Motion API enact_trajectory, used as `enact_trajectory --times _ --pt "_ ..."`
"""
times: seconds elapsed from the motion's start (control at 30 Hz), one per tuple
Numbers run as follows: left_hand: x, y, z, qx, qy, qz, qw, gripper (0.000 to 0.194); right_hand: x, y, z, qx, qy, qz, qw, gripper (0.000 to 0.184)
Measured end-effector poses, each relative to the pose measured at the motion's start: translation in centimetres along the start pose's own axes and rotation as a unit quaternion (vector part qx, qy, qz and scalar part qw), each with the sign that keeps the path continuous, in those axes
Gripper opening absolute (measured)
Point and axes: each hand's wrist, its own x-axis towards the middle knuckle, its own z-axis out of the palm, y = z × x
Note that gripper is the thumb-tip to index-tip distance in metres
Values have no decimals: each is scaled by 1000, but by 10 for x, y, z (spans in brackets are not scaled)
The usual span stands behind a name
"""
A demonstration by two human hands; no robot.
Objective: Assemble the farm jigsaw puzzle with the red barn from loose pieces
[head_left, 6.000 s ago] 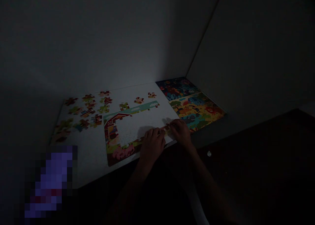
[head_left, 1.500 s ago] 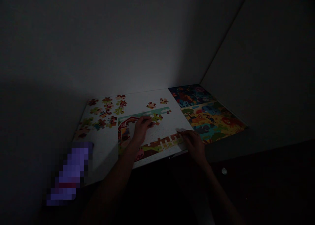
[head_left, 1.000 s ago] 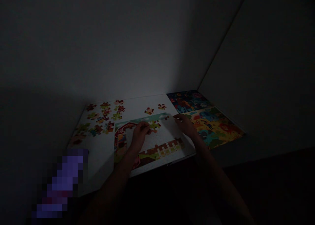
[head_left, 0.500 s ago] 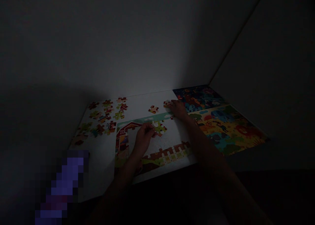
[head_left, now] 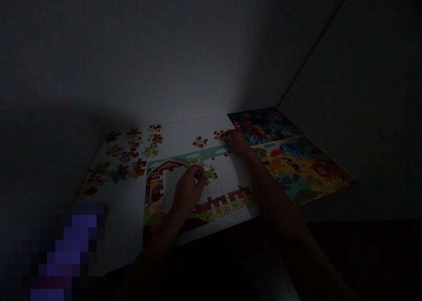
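A partly assembled farm jigsaw puzzle [head_left: 194, 156], with a red barn and a white fence, lies on a white table. My left hand [head_left: 187, 189] is over its open middle, thumb and fingers closed at the edge of a green puzzle piece [head_left: 211, 173]. Its fingertips are partly hidden in the dark. Beyond the puzzle's top border, my right hand [head_left: 236, 142] has its fingers closed on the right side of a red and cream puzzle piece [head_left: 219, 135]. A similar loose piece [head_left: 200, 142] lies to the left of that one.
Several loose puzzle pieces [head_left: 123, 154] are spread over the left of the table [head_left: 123, 217]. At the right are a dark blue picture puzzle [head_left: 263, 123] and a yellow animal puzzle [head_left: 306, 165]. Walls [head_left: 184, 72] rise behind and to the right. The room is dim.
The view has shifted slightly, moving the table leftward in the picture. My left fingers have curled more beside the green piece. My right hand stays at the red and cream piece.
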Motion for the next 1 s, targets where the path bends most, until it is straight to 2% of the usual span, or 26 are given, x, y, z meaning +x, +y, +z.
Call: enact_trajectory --times 0.1,0.23,0.37,0.57,0.73,1.0 --pt "1 -4 -2 80 0 12 997 9 0 -1 -3 19 3 17 1000 16" --pt "2 -10 -3 186 -6 40 982 9 -4 -6 -7 75 -6 36 997 22" --pt "1 -13 -2 242 -5 71 968 10 -7 -12 -8 142 -12 44 989 22" --pt "0 -15 -2 289 1 93 953 11 -4 -8 -4 176 29 37 983 22" --pt "1 -15 -3 315 -21 98 944 11 1 -3 -6 230 35 34 972 20" --pt "1 -14 -3 315 -25 102 943 14 -3 -19 -20 322 -15 -6 947 17"
